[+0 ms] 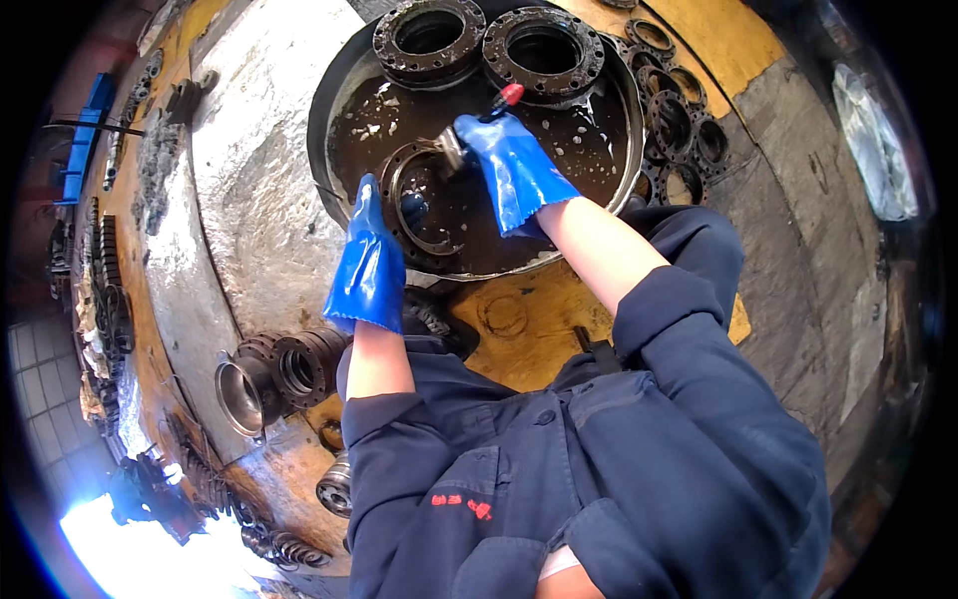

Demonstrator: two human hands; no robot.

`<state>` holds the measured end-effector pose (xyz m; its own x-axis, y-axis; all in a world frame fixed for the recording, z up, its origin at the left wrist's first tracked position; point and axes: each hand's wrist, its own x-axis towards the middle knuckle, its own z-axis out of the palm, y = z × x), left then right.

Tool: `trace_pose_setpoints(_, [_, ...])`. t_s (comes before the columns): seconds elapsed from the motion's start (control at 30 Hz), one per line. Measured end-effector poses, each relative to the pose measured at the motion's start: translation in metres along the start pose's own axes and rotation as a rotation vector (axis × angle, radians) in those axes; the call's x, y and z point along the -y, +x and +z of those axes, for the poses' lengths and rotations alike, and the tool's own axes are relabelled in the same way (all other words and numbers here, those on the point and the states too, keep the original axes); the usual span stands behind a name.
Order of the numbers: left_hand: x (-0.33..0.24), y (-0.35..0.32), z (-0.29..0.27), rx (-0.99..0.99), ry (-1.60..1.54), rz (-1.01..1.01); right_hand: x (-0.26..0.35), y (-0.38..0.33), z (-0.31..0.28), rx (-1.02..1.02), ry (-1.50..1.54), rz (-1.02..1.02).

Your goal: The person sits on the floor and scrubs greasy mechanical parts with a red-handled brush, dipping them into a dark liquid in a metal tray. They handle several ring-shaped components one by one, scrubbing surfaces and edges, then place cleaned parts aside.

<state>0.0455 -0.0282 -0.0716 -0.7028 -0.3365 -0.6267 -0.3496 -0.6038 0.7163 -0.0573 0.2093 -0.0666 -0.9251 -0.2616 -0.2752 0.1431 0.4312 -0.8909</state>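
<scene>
The left hand, in a blue glove, is closed on the rim of a metal ring lying in dark liquid near the front edge of the round wash pan. The right hand grips a red-handled brush against the ring. 2 flanged hubs sit at the pan's far edge.

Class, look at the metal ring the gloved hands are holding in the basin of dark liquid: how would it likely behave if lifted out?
The metal ring looks thick and rigid, so probably heavy for its size. It sits wet in the basin of dark, oily-looking liquid, so likely slippery. Being round, it might roll if stood on edge.
</scene>
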Motion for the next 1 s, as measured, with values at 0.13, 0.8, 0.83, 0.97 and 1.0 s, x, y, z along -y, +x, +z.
trace_pose_setpoints(0.13, [0.008,0.013,-0.013,-0.012,0.004,0.027,-0.005,-0.042,-0.008,-0.045,0.182,0.068])
trace_pose_setpoints(0.8, [0.018,0.059,-0.050,0.142,0.279,0.452,0.045,-0.093,0.046,0.421,0.152,-0.387])
trace_pose_setpoints(0.83, [0.020,0.076,-0.059,0.208,0.178,0.389,0.042,-0.109,0.046,0.392,0.194,-0.359])
trace_pose_setpoints(0.97, [0.016,0.062,-0.042,0.302,0.080,0.303,0.002,-0.108,0.021,0.363,-0.181,-0.823])
trace_pose_setpoints(1.0, [0.014,0.041,-0.033,0.324,0.099,0.329,-0.005,-0.106,0.018,0.368,-0.326,-0.888])
